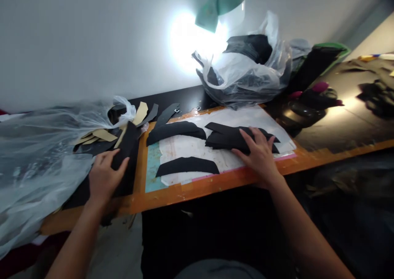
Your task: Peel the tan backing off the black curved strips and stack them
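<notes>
Bench view, head camera. Work surface is an orange-edged board (215,184) with a worn white mat (191,147) taped on it.

Right hand (260,156): lies flat, fingers spread, palm down on a stack of black cut pieces (227,138) at the right of the mat. No pinch; the hand presses the stack from above. The stack looks like 3 or more thin curved strips lying one over another, edges not quite aligned.

Left hand (103,176): at the left edge of the board, fingers half curled around the lower end of a long black strip (127,141) that runs up toward a clear plastic bag (37,156). Thumb on the near side, fingers on the far side; it looks like a loose hold, but the dark-on-dark view makes actual closure uncertain.

Loose on the mat: 1 curved black piece (187,166) near the front edge, 1 longer curved piece (175,130) behind it. Tan pieces (104,134) spill from the bag mouth at left. A second bag of black material (246,74) sits at the back under the lamp (220,0).

Handling judgement: pieces appear thin, light and limp, like felt or foam sheet. Likely to flop if lifted by 1 end and to slide over each other in a stack. Best taken at mid-length, or pressed flat and slid, pinching edge between thumb and fingertips. Not fragile.
</notes>
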A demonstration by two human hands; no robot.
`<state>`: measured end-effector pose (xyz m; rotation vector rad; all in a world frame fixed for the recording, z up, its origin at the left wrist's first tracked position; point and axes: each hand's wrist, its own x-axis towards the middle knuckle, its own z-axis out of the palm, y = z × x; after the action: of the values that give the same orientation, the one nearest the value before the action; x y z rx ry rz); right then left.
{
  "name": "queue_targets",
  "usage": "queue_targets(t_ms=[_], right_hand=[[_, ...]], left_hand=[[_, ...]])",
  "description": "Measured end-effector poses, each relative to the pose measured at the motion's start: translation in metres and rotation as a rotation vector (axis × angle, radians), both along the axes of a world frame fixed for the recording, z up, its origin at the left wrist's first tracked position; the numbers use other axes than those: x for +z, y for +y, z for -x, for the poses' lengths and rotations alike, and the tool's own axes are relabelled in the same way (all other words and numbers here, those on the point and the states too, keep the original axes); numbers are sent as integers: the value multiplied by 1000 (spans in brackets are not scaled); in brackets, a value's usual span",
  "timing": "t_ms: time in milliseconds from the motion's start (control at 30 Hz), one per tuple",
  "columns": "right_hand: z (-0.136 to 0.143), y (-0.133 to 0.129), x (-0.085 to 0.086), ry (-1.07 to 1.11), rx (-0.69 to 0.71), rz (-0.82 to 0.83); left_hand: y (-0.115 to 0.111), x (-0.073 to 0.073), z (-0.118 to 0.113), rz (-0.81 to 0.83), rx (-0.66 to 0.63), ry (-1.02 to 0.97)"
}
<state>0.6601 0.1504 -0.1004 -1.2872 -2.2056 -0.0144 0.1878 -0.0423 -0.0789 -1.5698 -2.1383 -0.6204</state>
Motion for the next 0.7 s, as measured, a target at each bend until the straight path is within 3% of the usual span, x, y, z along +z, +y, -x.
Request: queue_targets(t_ms=[133,267,433,500,700], right_hand=[[19,-16,7,12,177,-31],[32,-20,-1,-101,179,42],[24,-14,-9,-19,-94,1],[19,-13,-6,25,-130,29],[21,-37,25,442,155,258]], left_hand=[[-6,15,-70,-7,-271,-55],[-3,8,-114,-31,-409,-87],[2,-6,-148,-22,-491,-175],[3,-9,-160,-13,-516,-200],[-4,-11,-180,9,-556,-186]])
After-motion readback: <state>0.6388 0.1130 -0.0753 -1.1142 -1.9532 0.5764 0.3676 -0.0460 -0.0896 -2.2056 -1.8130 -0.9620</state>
